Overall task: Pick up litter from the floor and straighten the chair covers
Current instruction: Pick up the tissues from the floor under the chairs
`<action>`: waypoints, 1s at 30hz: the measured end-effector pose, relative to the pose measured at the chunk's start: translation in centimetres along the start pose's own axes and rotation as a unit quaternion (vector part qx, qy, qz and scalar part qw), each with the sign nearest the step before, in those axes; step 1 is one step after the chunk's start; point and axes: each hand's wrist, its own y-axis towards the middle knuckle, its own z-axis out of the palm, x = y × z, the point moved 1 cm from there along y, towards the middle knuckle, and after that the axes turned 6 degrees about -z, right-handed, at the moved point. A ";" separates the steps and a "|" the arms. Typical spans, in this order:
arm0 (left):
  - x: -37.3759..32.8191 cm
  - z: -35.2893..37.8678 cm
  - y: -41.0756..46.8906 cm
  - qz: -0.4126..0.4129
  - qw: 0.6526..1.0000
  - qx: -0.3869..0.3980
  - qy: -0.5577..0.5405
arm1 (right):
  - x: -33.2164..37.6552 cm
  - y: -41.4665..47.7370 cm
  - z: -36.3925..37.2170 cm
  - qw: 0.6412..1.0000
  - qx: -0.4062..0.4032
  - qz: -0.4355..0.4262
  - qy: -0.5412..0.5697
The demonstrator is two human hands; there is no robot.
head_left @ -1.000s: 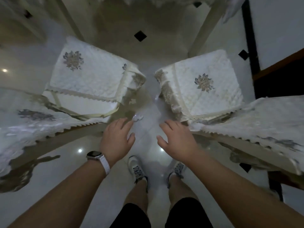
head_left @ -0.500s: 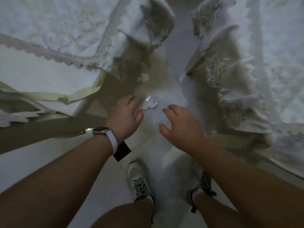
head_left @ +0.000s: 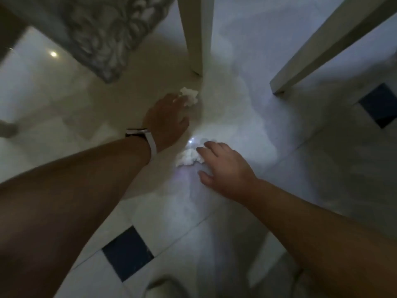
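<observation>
Down at floor level, item one: my left hand (head_left: pixel 165 119), back uppermost, reaches forward. Its fingertips are on a small white wad (head_left: pixel 190 97) of crumpled paper. The wad lies on the floor tiles (head_left: pixel 247 211), just short of the foot of the near chair leg (head_left: pixel 194 35). The fingertips are foreshortened and blurred, so I cannot tell whether they pinch the wad or only touch it. A watch (head_left: pixel 137 132) with a white strap sits on that wrist.

Item two: my right hand (head_left: pixel 225 168), palm down, fingers spread and fairly straight, thumb held apart. Its fingertips touch a larger white wad (head_left: pixel 187 158), crumpled, lying on the floor between my two wrists. The hand lies open against it.

Item three: a second chair leg (head_left: pixel 322 46), pale, slanting in from the upper right, well apart from both wads.

Item four: a lace-patterned chair cover (head_left: pixel 103 35), one corner of it hanging at upper left.

Item five: pale glossy tiles, with a dark square inset (head_left: pixel 127 252) beside my left forearm and another dark inset (head_left: pixel 380 106) at the right edge.
</observation>
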 end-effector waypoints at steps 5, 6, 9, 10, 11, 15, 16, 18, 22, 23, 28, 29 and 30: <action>1.2 2.4 4.8 0.091 0.996 -0.018 0.002 | -0.7 2.6 3.0 0.999 -0.008 -0.032 -0.008; 1.5 2.8 5.2 0.106 0.994 -0.024 0.006 | -0.8 2.8 3.4 0.999 -0.010 -0.037 -0.015; 2.2 3.7 5.4 0.102 0.994 -0.040 -0.003 | -0.9 2.8 4.1 0.998 -0.023 -0.053 -0.030; 2.0 3.7 5.0 0.101 0.994 -0.038 -0.007 | -0.9 2.7 4.1 0.998 -0.029 -0.058 -0.025; 1.8 3.7 4.7 0.103 0.994 -0.035 -0.013 | -0.8 2.5 4.0 0.997 -0.038 -0.059 -0.019; 1.2 2.8 2.4 0.095 0.994 -0.025 -0.051 | -1.0 1.7 2.5 0.997 -0.071 -0.027 0.003; 0.8 2.3 1.5 0.093 0.994 -0.023 -0.051 | -0.9 1.5 1.6 0.996 -0.087 -0.014 0.011; -0.5 0.5 -0.8 0.077 0.995 -0.022 -0.060 | -0.2 0.8 -0.7 0.993 -0.113 0.015 0.026; -2.6 -4.5 -6.4 0.016 0.994 -0.061 -0.092 | 3.0 -2.2 -5.7 0.991 -0.102 0.051 0.074; -3.0 -5.8 -7.7 0.009 0.992 -0.064 -0.105 | 3.8 -2.9 -7.1 0.990 -0.099 0.058 0.082; -5.5 -13.1 -14.3 -0.058 0.976 -0.083 -0.194 | 8.1 -6.5 -14.4 0.986 -0.092 0.095 0.104; -6.2 -14.6 -15.5 -0.078 0.971 -0.086 -0.207 | 9.1 -7.2 -15.9 0.985 -0.094 0.098 0.105; -6.9 -16.2 -16.7 -0.100 0.968 -0.085 -0.215 | 10.3 -7.9 -17.5 0.985 -0.096 0.096 0.104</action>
